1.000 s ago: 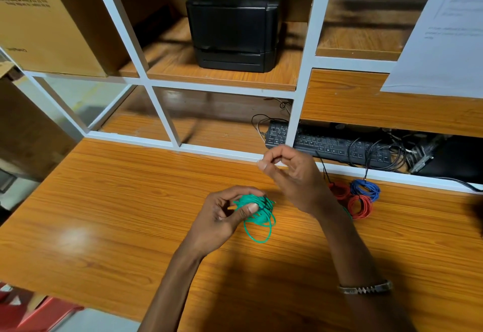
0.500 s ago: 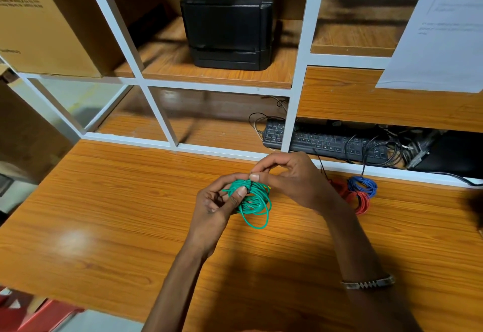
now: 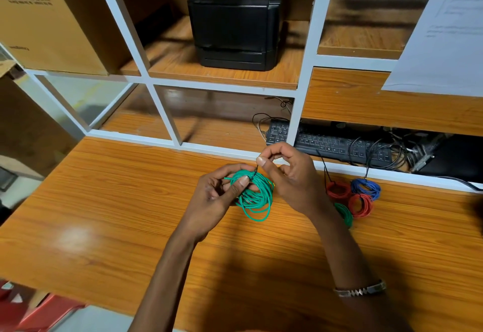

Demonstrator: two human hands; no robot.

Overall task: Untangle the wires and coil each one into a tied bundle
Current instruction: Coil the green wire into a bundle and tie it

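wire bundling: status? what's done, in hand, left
Done: four coils lie on the desk at right: two red ones, a blue one and a small green one; black ties show on at least two. In hand: the left hand grips the green coil while the right hand pinches a black tie at its top. Left: cinching that tie; no loose wire visible.

The orange wood-grain laminate desk (image 3: 104,201) has a smooth, semi-glossy top that shows a pale sheen near its left edge. The green plastic-coated wire coil (image 3: 257,198) looks smooth and slightly shiny, as do the small red, blue and green bundles (image 3: 362,201) near the desk's back edge. The black plastic printer (image 3: 232,20) is matt, the brown cardboard box (image 3: 44,17) dull, and the wristband (image 3: 360,290) metallic.
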